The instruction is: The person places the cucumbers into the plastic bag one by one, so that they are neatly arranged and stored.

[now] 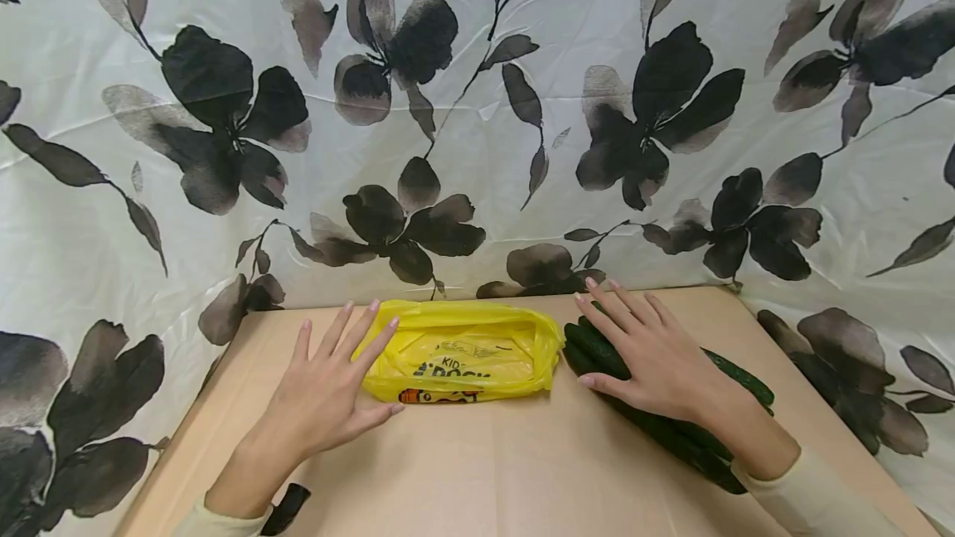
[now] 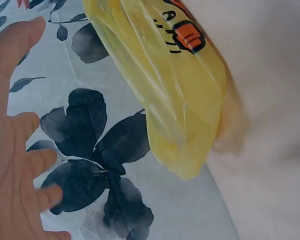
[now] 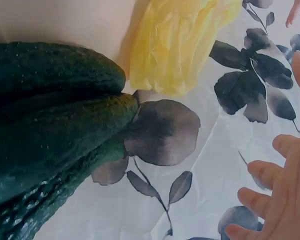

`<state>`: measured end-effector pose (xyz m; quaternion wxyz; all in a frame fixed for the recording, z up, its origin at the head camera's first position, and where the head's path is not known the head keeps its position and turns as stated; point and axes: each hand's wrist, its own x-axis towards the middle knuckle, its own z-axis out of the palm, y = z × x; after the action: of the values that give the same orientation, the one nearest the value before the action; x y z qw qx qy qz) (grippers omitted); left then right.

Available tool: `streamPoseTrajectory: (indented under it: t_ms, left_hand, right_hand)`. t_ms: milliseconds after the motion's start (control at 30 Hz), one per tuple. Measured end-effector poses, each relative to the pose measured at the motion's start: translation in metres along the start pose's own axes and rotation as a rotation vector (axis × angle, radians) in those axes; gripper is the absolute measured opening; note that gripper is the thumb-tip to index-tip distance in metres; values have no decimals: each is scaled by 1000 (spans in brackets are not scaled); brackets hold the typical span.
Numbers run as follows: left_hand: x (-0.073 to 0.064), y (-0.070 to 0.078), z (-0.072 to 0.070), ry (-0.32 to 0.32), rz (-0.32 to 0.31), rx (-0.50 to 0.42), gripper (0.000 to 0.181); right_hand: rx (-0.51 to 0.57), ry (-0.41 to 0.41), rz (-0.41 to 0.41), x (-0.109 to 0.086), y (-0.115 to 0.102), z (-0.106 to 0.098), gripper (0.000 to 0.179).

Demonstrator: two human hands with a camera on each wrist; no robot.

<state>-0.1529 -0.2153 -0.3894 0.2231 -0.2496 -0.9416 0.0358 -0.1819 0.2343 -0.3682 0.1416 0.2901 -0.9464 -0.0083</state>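
Both hands hold nothing: the left hand (image 1: 324, 392) has its fingers spread wide, and the right hand (image 1: 660, 359) has its fingers extended and slightly parted. In the head view, the left fingertips overlap the near-left side of the yellow bag (image 1: 462, 355), while the right palm covers part of the cucumbers (image 1: 675, 440); both wrist views show gaps, so neither hand appears to be in contact. The bag lies between the hands close to the far edge of the tabletop (image 1: 485, 479), its printed side partly visible. Its rim stands around a sunken middle, probably because it was folded back to keep the mouth spread; whether anything lies inside cannot be confirmed. The cucumbers, at least three, lie on the right, slanting with their far ends just beside the bag. They are laid lengthwise against one another, an arrangement that likely limits rolling. A black item (image 1: 287, 508) shows at the left wrist, beside the cuff; its nature cannot be determined. Beyond the tabletop, a pale cloth (image 1: 515, 272) printed with dark flowers fills the background, judged to serve as a plain screen.
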Motion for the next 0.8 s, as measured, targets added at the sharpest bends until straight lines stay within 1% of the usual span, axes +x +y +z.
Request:
streamPoseTrajectory:
  t_ms: [167, 233, 300, 400, 467, 600, 700, 800]
  left_hand:
    - [3, -7, 0, -57, -32, -2, 100]
    - [3, -10, -1, -84, -40, -15, 99]
    - [2, -14, -1, -104, -44, -47, 98]
    - [3, -20, 0, -120, -53, -141, 95]
    - [3, -24, 0, -134, -73, -205, 91]
    - [5, -34, 3, -192, -144, -312, 84]
    - [6, -43, 9, -236, -185, -402, 82]
    - [5, -51, 19, -277, -220, -517, 80]
  right_hand:
    - [41, -4, -16, -1, 12, -7, 91]
    - [61, -4, -16, -2, 17, -9, 86]
    - [78, -3, -5, -2, 22, -11, 81]
    - [109, 1, 7, -2, 30, -15, 75]
    - [128, -5, 17, -3, 34, -17, 74]
    - [182, -50, 51, -3, 41, -22, 72]
    - [215, -86, 79, -3, 45, -25, 71]
    - [229, -96, 87, -5, 48, -27, 71]
